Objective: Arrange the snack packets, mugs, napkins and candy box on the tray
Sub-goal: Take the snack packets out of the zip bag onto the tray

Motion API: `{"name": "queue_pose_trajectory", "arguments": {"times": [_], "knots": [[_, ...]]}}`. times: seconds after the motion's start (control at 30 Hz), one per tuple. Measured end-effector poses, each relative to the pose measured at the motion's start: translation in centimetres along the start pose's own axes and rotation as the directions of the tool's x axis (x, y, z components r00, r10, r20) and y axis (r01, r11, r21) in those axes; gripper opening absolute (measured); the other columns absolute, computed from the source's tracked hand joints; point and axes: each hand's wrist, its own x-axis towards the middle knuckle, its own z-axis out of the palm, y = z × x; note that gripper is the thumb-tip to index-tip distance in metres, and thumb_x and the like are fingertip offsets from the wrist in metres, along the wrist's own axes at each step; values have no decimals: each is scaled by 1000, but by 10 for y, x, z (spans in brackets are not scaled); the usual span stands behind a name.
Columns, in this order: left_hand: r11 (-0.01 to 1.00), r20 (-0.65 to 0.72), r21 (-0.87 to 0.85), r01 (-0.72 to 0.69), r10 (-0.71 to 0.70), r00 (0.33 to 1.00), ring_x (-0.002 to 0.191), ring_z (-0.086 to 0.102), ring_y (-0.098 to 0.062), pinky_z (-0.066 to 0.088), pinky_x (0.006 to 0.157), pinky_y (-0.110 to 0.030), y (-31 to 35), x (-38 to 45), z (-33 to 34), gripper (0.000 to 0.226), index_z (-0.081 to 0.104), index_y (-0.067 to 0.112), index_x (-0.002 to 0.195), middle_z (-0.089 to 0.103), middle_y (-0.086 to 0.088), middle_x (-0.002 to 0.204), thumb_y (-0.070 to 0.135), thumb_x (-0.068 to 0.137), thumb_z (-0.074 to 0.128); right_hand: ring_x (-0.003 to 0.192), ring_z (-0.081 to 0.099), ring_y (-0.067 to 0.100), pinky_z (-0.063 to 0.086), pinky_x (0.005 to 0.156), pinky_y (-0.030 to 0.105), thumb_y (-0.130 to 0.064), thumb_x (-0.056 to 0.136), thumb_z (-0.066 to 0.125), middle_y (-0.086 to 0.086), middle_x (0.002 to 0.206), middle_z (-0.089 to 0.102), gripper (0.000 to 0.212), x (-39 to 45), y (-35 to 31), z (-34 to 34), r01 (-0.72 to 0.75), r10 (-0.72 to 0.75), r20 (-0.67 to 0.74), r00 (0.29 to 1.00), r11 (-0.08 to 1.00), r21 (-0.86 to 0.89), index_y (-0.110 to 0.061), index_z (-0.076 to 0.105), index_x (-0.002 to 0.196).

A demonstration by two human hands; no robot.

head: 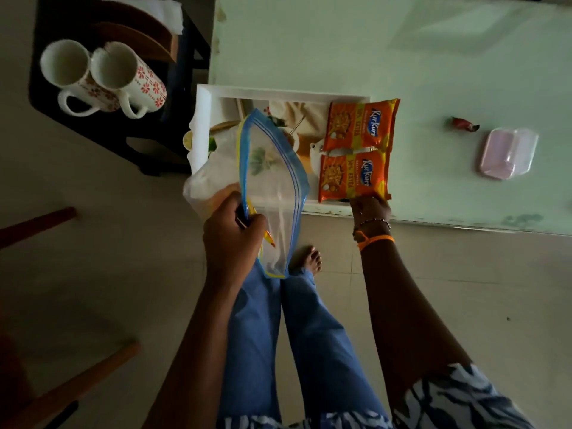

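Note:
A white tray [204,109] lies at the near left corner of the pale green table [402,57]. Two orange snack packets sit along the tray's right side, one farther [360,125] and one nearer [353,178]. My right hand [370,209] pinches the near edge of the nearer packet. My left hand [232,230] is closed on a clear zip bag [272,187] with a blue and yellow rim, held above the tray's near left corner. Two white mugs with red flowers [102,72] stand on a dark stool at the left, with white napkins [154,10] behind them. A pink lidded candy box [507,153] rests on the table at the right.
A wrapped red candy [462,123] lies on the table between the tray and the box. A brown wooden holder [139,38] stands on the stool by the napkins. Wooden chair legs [40,224] reach in at the left. My legs and one bare foot [309,258] are below the table edge.

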Motion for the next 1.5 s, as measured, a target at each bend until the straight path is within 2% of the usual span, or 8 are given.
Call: {"name": "queue_pose_trajectory", "arguments": {"times": [0.27,0.43,0.53,0.6,0.7,0.93,1.17,1.5], "knots": [[999,-30,-22,29,-30,999,48,44,-11,34,48,-19,-7,-4,-8,6,49,14,66,46,3,50,18,65,53,67,45,9,44,63,23,-9,91,43,-3,80,42,20,-37,-7,-28,-244,267,88,960,947,-209,-20,40,74],[995,-114,-70,76,-84,990,47,48,-1,35,47,-8,-19,-19,-25,16,51,17,65,49,6,51,6,72,61,62,57,12,50,58,24,-1,85,50,3,73,55,20,-144,-7,17,361,-288,445,848,928,-87,-17,53,73],[997,-160,-48,54,-62,985,57,55,9,39,51,-2,-25,-26,-38,14,54,15,72,53,14,59,5,73,64,77,65,29,52,71,38,-10,82,50,14,82,67,13,-185,12,46,749,-246,760,602,503,-430,-12,63,84],[995,-186,-88,40,-56,981,60,56,13,39,54,-1,-26,-31,-45,11,56,15,77,54,17,64,8,74,65,98,61,37,48,82,38,-10,85,49,21,104,66,21,-187,31,66,786,-22,789,614,115,-608,-5,62,101],[984,-227,-169,51,-89,970,53,54,3,42,52,-9,-29,-38,-49,5,58,17,74,55,13,57,13,71,60,116,52,42,45,93,40,-8,85,54,27,123,56,34,-169,53,92,697,242,664,708,-81,-713,3,53,116],[970,-242,-238,55,-114,964,53,55,1,41,51,-7,-33,-47,-54,4,58,13,73,56,11,58,13,70,58,113,54,41,44,88,45,-13,88,47,22,121,56,42,-132,108,113,572,37,574,818,62,-818,-4,31,126],[965,-236,-239,111,-168,957,48,50,-25,44,48,-31,-31,-51,-65,8,53,2,67,52,-13,54,9,69,56,103,57,37,46,71,44,-15,89,46,15,113,59,51,-133,122,122,752,-207,776,596,-196,-629,-10,27,136],[939,-262,-287,188,-266,928,50,52,-5,41,48,-13,-24,-59,-74,24,55,18,64,56,0,56,-4,72,63,98,60,45,48,76,47,-10,90,44,26,107,62,56,-148,112,121,851,74,868,491,-255,-459,-3,19,139]]}}
